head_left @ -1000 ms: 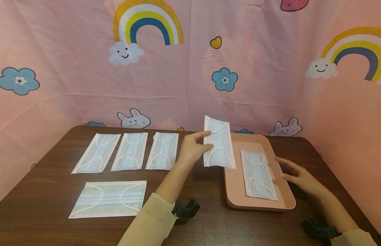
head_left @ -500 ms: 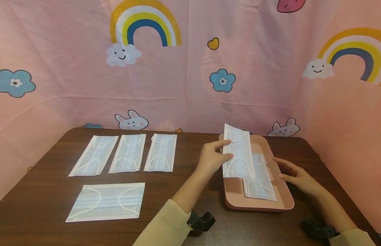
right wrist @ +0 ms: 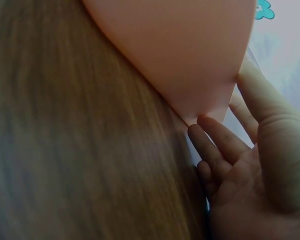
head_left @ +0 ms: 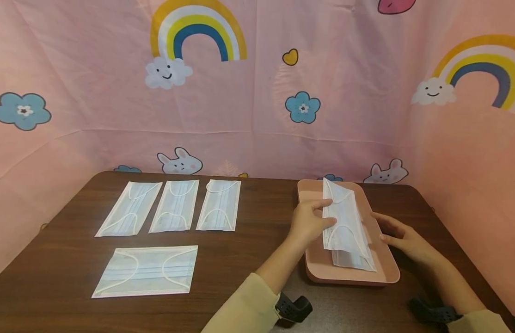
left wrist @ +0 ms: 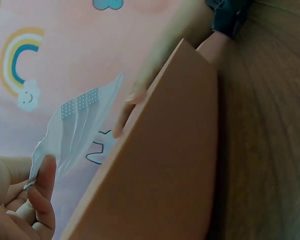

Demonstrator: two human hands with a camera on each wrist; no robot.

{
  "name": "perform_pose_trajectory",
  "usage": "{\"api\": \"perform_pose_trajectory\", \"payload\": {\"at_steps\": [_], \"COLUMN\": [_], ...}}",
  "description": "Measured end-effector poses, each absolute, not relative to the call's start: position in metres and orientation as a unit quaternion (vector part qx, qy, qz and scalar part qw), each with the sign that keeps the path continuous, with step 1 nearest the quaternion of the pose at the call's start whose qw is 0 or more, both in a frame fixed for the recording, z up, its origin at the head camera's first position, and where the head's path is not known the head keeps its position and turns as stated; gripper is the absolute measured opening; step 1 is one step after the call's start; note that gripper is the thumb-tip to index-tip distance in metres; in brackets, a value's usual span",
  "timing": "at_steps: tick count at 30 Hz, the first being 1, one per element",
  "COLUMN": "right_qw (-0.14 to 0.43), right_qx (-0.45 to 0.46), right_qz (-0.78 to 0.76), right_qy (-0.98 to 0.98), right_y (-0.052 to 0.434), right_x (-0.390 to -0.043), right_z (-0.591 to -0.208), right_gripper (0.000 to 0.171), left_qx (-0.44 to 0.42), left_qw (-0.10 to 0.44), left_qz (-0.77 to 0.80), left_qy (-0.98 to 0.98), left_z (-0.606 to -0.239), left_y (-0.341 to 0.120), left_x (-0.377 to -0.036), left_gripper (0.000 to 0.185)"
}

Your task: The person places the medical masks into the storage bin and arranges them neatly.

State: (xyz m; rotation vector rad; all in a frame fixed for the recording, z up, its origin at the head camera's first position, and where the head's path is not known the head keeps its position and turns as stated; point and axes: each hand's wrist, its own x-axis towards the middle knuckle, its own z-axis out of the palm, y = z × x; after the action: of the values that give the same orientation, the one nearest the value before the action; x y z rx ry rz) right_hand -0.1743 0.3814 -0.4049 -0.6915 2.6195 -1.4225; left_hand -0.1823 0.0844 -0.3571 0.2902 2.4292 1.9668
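Note:
My left hand [head_left: 325, 213] pinches the left long edge of a white face mask [head_left: 344, 217], which hangs low over a pink tray [head_left: 310, 195], tilted. Under it another white mask [head_left: 355, 260] lies flat in the tray, partly covered. In the left wrist view the held mask [left wrist: 81, 123] rises from my fingers [left wrist: 41, 186] above the tray's wall [left wrist: 165, 165]. My right hand [head_left: 389, 231] rests with nearly straight fingers against the tray's right rim. The right wrist view shows its fingertips [right wrist: 212, 142] touching the tray's edge [right wrist: 190, 60].
Three white masks lie side by side at the back left of the brown table [head_left: 257, 217]: left [head_left: 130, 208], middle [head_left: 174, 206], right [head_left: 219, 205]. One more mask [head_left: 146, 270] lies sideways in front of them. A pink patterned cloth [head_left: 257, 92] walls the table in.
My left hand has carried the mask rightward from over the table to above the tray and lowered it over the mask lying there. The right hand has stayed at the tray's rim.

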Motion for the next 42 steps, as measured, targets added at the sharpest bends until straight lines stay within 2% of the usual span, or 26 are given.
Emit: {"api": "perform_pose_trajectory", "payload": {"at_steps": [19,26,35,42], "right_qw": [0.046,0.052,0.044,0.050], "right_qx": [-0.234,-0.213,-0.222,-0.214], "right_qz": [-0.473,-0.465,-0.469,-0.471], "right_qy": [0.848,0.858,0.854,0.854], "right_y": [0.380,0.378,0.379,0.378], "right_x": [-0.174,-0.174,-0.173,-0.172], "right_z": [-0.405,-0.403,-0.403,-0.402], "right_gripper": [0.054,0.055,0.053,0.053], "left_qx": [0.093,0.079,0.126,0.139], "left_qw": [0.026,0.039,0.007,0.005], "left_qz": [0.557,0.529,0.414,0.318], "left_qy": [0.825,0.844,0.901,0.938], "left_z": [-0.376,-0.378,-0.385,-0.388], "left_y": [0.112,0.115,0.120,0.124], "left_x": [-0.181,-0.182,-0.183,-0.180], "left_gripper": [0.047,0.051,0.059,0.064]}}
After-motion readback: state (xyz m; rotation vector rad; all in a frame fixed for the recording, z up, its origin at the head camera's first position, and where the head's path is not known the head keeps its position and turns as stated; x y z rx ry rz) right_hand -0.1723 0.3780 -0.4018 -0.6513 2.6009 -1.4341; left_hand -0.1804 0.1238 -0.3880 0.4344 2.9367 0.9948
